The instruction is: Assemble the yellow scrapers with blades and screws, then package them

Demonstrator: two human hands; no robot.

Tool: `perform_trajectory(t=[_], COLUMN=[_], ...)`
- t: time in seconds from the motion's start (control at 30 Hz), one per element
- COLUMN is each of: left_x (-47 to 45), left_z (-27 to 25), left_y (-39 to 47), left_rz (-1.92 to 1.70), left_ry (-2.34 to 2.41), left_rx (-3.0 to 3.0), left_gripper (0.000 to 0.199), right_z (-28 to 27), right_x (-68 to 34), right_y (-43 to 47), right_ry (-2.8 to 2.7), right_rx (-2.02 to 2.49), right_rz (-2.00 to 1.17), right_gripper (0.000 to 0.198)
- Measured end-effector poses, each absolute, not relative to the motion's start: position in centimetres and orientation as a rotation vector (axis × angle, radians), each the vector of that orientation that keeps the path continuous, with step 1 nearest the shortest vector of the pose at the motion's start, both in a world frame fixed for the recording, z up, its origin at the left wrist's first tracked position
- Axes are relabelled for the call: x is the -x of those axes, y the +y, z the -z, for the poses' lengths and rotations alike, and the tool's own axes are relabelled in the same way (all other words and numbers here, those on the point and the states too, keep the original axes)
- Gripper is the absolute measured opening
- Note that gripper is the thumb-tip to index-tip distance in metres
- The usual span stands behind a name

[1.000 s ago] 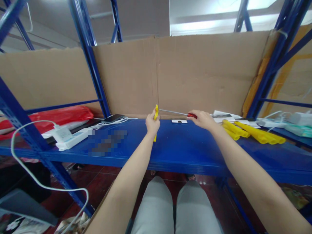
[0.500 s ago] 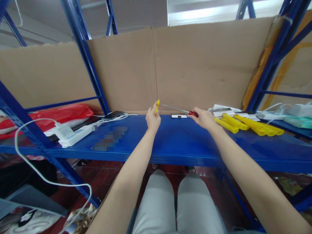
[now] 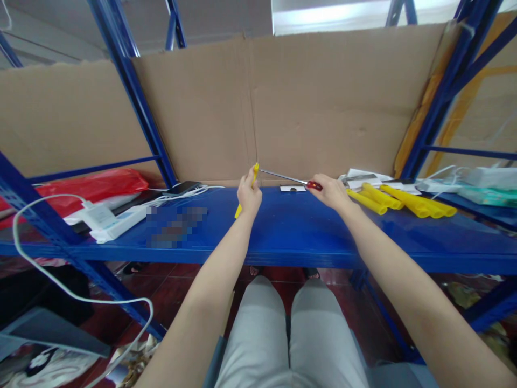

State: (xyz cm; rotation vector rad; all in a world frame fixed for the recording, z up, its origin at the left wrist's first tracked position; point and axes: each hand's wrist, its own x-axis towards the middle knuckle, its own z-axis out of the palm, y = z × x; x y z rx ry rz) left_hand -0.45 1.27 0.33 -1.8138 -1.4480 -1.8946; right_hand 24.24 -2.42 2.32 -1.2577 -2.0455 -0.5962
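My left hand is closed round a slim yellow piece, whose top pokes out above the fingers and whose lower end shows below the hand; its exact kind cannot be made out. With my right hand I grip a screwdriver by its red handle. Its long metal shaft points left, and the tip is at the top of the yellow piece; whether they touch is unclear. Both hands are above the blue shelf. A small white card-like item with a dark mark lies behind them.
Several yellow tubes lie on the right, in front of white papers. To the left are a white power strip with cables, a dark phone-like object and a red bag. A cardboard sheet stands along the back.
The view has shifted slightly. My left hand has turned a little, so the lower end of the yellow piece now shows. The screwdriver stays in my right hand, its tip still near the yellow piece.
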Motion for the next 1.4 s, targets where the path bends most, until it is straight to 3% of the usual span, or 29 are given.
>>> perform_trajectory(t=[0.27,0.53,0.8,1.1,1.4], left_x=[0.99,0.87,0.93,0.77,1.06], left_z=[-0.08,-0.06,-0.28,-0.45,-0.28], left_y=[2.13,2.10,1.91,1.63,1.74], left_rz=[1.986,1.967,1.989,1.982,1.929], left_ry=[-1.401,-1.388,-1.399,-1.421,-1.410], left_rx=[1.871,1.786,1.806,1.813,1.795], left_gripper=[0.045,0.044,0.042,0.044,0.045], right_z=[-2.07,-2.02,-2.09,-2.09,-2.15], right_x=[-23.86,-23.78,-23.53,-23.81,-23.91], right_y=[-2.33,-2.20,-2.35,-2.25,-2.40], right_ry=[-2.077,-2.081,-2.079,-2.050,-2.058], right_rx=[1.308,1.282,1.300,1.257,1.250], right_rz=[0.536,0.588,0.567,0.649,0.547], right_gripper=[0.028,0.019,0.032,0.022,0.033])
